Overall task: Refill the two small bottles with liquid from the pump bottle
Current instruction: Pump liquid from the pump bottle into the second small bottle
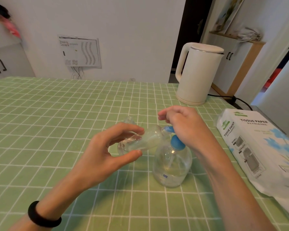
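1. Green checked cloth covers the table (40,114), with a white wall behind it.
2. The pump bottle (172,165) stands upright on the table. It is clear, has a blue pump head (176,142), and holds some clear liquid low in its body.
3. The right hand (185,125) rests on top of the pump head. Its fingers are loosely bent and I cannot see them wrapped round anything.
4. The left hand (107,152) pinches a small bottle (150,139) between the thumb below and the fingertips above.
5. That small bottle is held off the table just left of the pump bottle. It lies nearly on its side with its mouth against the blue nozzle (168,129), and a little clear liquid sits near its base.
6. A second small bottle (129,120) stands left of and beyond the pump bottle. Only its open neck shows above the left hand.
7. A white kettle (197,74) stands well beyond the pump bottle, near the table's far edge.
8. A pack of tissue paper (257,147) lies flat to the right of the pump bottle.
9. A black band (40,217) circles the left wrist.
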### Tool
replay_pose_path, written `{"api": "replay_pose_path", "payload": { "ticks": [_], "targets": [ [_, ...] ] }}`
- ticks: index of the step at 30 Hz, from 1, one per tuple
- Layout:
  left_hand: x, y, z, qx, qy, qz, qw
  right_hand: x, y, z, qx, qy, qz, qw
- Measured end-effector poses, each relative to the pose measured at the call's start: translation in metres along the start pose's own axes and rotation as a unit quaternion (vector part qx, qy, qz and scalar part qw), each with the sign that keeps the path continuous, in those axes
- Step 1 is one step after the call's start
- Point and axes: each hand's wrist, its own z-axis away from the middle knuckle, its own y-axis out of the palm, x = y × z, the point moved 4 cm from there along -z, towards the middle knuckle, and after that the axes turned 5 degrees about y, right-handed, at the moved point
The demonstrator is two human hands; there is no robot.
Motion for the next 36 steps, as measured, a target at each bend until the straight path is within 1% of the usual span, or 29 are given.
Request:
{"api": "replay_pose_path", "payload": {
  "ticks": [7,15,23,26,31,36],
  "targets": [
    [0.0005,0.0017,0.0009,0.001,-0.007,-0.003,1.0,-0.0068,0.0061,-0.0008,0.031,0.045,-0.008,0.998],
    [-0.0021,0.0003,0.0006,-0.008,0.007,-0.017,1.0,-0.0013,0.0007,0.0006,-0.001,0.003,-0.01,1.0],
    [-0.0005,-0.0005,0.0006,-0.014,0.023,-0.034,0.999,-0.0069,0.0073,0.0011,0.031,0.047,-0.011,0.998],
    [-0.0008,0.0006,0.0011,-0.011,0.027,-0.038,0.999,-0.0054,0.0047,0.0022,0.023,0.038,-0.005,0.999],
    [-0.0016,-0.0007,0.0007,-0.015,0.028,-0.038,0.999,0.0011,0.0019,0.0013,0.002,-0.003,0.004,1.0],
    [-0.0006,0.0009,-0.0001,-0.013,0.027,-0.038,0.999,-0.0032,0.0058,0.0003,0.023,0.029,-0.002,0.999]
  ]
}}
